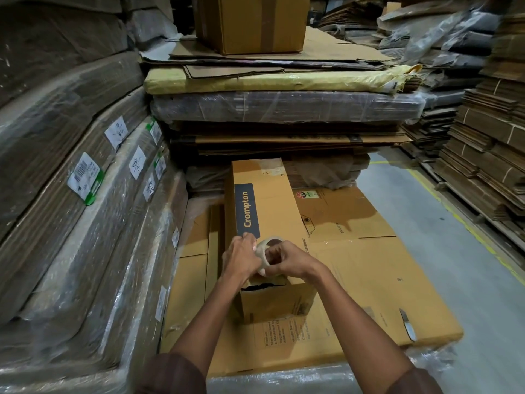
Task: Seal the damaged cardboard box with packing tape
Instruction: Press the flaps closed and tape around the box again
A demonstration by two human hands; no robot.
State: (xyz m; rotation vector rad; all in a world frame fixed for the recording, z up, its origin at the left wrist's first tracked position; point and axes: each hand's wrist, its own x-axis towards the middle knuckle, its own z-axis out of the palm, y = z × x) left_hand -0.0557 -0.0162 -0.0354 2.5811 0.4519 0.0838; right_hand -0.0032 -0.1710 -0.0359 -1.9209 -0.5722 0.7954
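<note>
Warehouse aisle, stacks of flattened cardboard on both sides, many under plastic wrap; grey floor (443, 251) with a yellow line to the right.

Grip: both hands meet over the near end of the box (267, 220). The left hand (241, 258) and right hand (287, 258) are both closed on a tape roll (265, 253) — pale, with a dark core showing at its top. The left fingers (250, 240) curl over the roll's far left edge; the right fingers (274, 255) press its near face. Whether a tape end has been lifted from the roll cannot be told. The roll is held just above the box's top face, near its closest edge.

Box: long, narrow, brown, marked "Crompton" on a dark label (246, 210) running along its top. It lies lengthwise, pointing away from the person. At the near end, just under the hands, a dark ragged gap (262, 287) shows along the top edge — the damage. The far end carries a patch of tape or torn paper.

Support: the box rests on a flattened carton (383, 280) laid atop a wrapped bundle. A small blade-like object (407, 324) lies on that carton near its right front corner, well apart from the hands.

Beyond: a tall pile of sheets, one layer in yellow wrap (255, 82), with a sealed carton (252, 24) on top. White labels (85, 176) are stuck on the left stacks.
</note>
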